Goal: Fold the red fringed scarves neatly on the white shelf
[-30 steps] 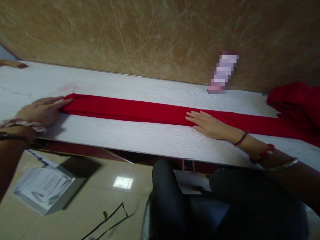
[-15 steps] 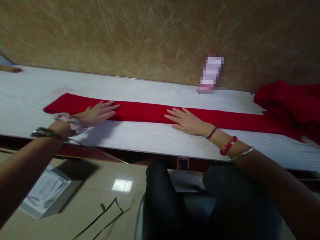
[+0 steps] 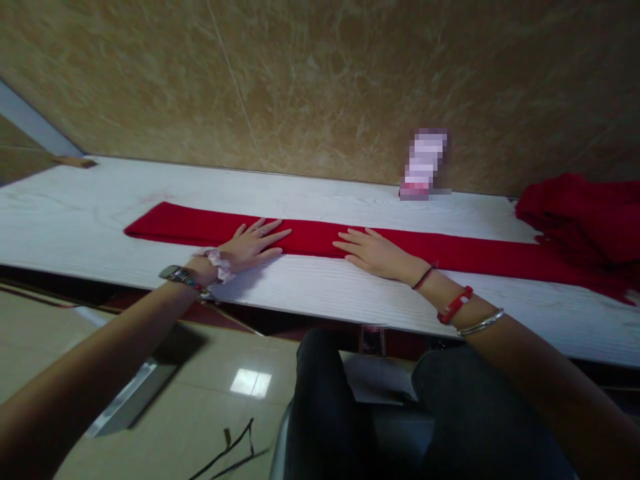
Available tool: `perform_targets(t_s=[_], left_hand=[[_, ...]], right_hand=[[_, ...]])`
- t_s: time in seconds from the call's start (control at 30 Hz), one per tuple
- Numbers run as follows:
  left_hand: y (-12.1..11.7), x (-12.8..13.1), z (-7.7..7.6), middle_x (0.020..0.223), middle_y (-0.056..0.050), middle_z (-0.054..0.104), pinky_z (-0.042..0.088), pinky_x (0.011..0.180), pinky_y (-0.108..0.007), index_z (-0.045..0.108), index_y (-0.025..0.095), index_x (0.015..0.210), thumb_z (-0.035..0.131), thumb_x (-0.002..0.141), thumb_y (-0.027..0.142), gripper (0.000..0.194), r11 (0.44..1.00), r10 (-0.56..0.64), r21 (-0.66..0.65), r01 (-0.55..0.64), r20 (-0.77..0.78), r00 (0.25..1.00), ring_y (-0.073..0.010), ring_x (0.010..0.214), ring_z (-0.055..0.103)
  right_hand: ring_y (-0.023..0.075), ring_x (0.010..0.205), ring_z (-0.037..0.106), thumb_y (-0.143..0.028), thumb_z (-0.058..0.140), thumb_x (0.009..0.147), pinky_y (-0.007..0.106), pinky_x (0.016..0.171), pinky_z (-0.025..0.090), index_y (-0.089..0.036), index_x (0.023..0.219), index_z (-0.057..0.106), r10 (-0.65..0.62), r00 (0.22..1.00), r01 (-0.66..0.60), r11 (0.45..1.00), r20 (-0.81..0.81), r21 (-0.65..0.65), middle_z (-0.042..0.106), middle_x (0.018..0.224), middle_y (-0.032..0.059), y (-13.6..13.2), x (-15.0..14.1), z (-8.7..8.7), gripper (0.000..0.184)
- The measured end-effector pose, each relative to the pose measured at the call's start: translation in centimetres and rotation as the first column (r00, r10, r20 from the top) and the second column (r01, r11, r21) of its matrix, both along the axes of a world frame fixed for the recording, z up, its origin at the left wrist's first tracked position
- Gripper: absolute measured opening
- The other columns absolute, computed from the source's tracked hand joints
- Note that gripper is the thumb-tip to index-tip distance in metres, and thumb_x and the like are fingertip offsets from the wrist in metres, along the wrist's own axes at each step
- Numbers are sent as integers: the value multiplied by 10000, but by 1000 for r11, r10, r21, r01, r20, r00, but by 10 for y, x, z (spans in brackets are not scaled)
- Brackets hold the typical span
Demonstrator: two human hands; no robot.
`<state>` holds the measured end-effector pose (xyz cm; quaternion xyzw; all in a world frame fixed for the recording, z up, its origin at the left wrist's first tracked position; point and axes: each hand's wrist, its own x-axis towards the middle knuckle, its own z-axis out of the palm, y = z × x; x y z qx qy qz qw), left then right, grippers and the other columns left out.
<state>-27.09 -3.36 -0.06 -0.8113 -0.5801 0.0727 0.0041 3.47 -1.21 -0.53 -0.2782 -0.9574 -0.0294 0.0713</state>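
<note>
A long folded strip of red cloth (image 3: 313, 238) lies flat along the white wood-grain table (image 3: 320, 283). My left hand (image 3: 253, 245) rests palm down on its left half, fingers spread, with a ring on one finger. To the right of it, my right hand (image 3: 375, 252) also lies flat on the strip, fingers apart. Neither hand grips the cloth. The strip's left end is folded at a slant, and its right end runs up to a crumpled heap of red cloth (image 3: 575, 217).
Behind the table rises a brown marbled wall (image 3: 310, 87); a blurred pink-and-white item (image 3: 424, 163) leans there. A small wooden piece (image 3: 75, 161) sits at the far left. Below are a grey box (image 3: 125, 400), black straps (image 3: 240, 447) on the tiled floor, and my knees (image 3: 325, 387).
My left hand has left the strip's left end and slid right along it to the middle. My right hand has shifted left along the cloth, and the gap between them has narrowed.
</note>
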Motion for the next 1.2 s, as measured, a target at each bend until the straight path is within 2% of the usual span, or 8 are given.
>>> perform_targets(t_s=[0.17, 0.27, 0.4, 0.57, 0.77, 0.97, 1.1, 1.2], left_hand=[[4, 6, 2, 1440, -84, 259, 249, 1036, -436, 358, 201, 1347, 267, 909, 353, 472, 977, -190, 97, 191, -17, 982, -235, 1319, 224], [6, 9, 3, 1435, -96, 268, 236, 1057, -347, 366, 156, 1345, 258, 904, 232, 461, 957, -277, 69, 281, -70, 958, -211, 1317, 237], [4, 9, 8, 1462, -38, 205, 244, 1047, -395, 233, 248, 1397, 228, 847, 54, 583, 966, -256, -9, 257, -141, 956, -245, 1336, 168], [-3, 7, 9, 1484, -9, 110, 233, 1034, -468, 99, 321, 1409, 281, 822, 44, 674, 974, -207, 59, 219, -157, 966, -298, 1344, 50], [-9, 7, 5, 1488, 12, 60, 258, 1013, -508, 86, 378, 1394, 308, 778, 31, 742, 983, -179, -57, 172, -142, 974, -342, 1330, 85], [-12, 18, 15, 1487, -28, 66, 253, 973, -593, 154, 330, 1402, 312, 748, 19, 741, 988, -77, -143, 60, -121, 990, -375, 1323, 58], [-7, 46, 19, 1469, -47, 180, 231, 991, -583, 307, 263, 1365, 248, 883, 190, 491, 994, -110, -10, 110, -14, 994, -317, 1335, 124], [0, 73, 14, 1463, -42, 202, 196, 1015, -566, 294, 248, 1371, 215, 925, 306, 456, 989, -93, 121, 86, 53, 994, -288, 1337, 139]], right_hand=[[210, 1248, 373, -204, 303, 918, 419, 1010, 321, -116, 1277, 446, 41, 999, -44, 994, 37, 100, 453, 1330, 125, -1, -3, 0, 396], [210, 1236, 390, -95, 297, 890, 397, 995, 355, -83, 1273, 441, 58, 995, -67, 990, 76, 124, 459, 1321, 139, 0, -2, -1, 409], [199, 1235, 393, -43, 288, 871, 396, 987, 376, -112, 1288, 423, 61, 996, -68, 992, 65, 111, 454, 1328, 121, 0, 1, 1, 444], [203, 1275, 329, -34, 296, 865, 435, 1020, 319, -135, 1295, 416, 55, 998, -53, 991, -13, 120, 397, 1370, 124, 0, 4, 4, 459], [170, 1295, 287, 10, 314, 817, 425, 1049, 254, -178, 1326, 379, 102, 994, -102, 995, 29, 12, 382, 1387, 79, 3, 9, -4, 546], [196, 1306, 261, -71, 300, 870, 451, 1041, 250, -190, 1340, 356, 106, 993, -108, 994, 48, 25, 359, 1403, 63, 1, 10, -3, 488], [221, 1310, 249, -205, 304, 913, 479, 1036, 245, -224, 1328, 379, 85, 996, -85, 996, 34, 1, 345, 1412, 45, -1, 7, 0, 423], [214, 1319, 228, -286, 294, 924, 489, 1045, 218, -232, 1332, 372, 81, 997, -80, 995, 17, -55, 333, 1418, 36, -1, 6, 2, 419]])
